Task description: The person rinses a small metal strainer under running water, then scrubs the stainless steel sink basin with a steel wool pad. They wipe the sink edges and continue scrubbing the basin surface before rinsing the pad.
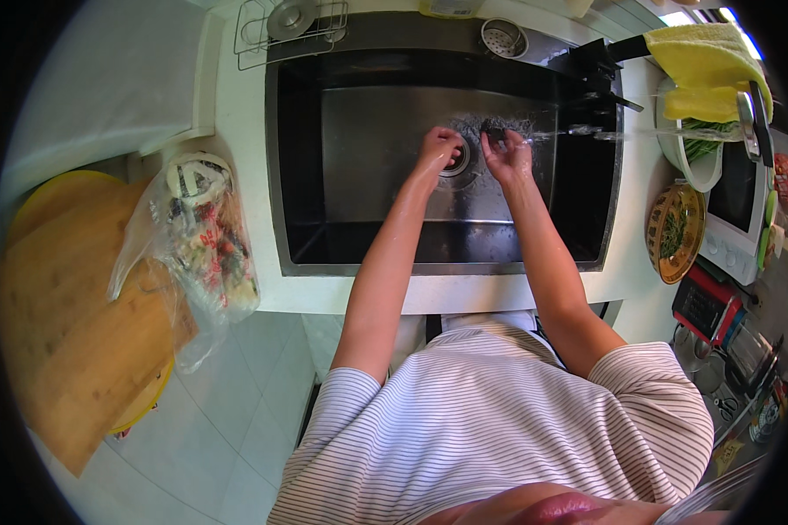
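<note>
My right hand (509,154) is low in the dark sink (381,151), with a small dark object (492,128) between its thumb and fingers. I cannot tell what that object is. A stream of water (588,133) strikes this hand and splashes on the sink floor around it. Just to the left, my left hand (438,149) hangs beside and partly over the round metal drain (458,163). Its fingers are wet and bent, and whether they pinch anything is not visible.
A perforated metal strainer basket (504,38) and a wire rack (291,33) stand behind the sink. At right are a black faucet (594,59), a yellow towel (702,56), a white bowl of greens (709,164) and a patterned bowl (676,233). A filled plastic bag (207,243) lies left.
</note>
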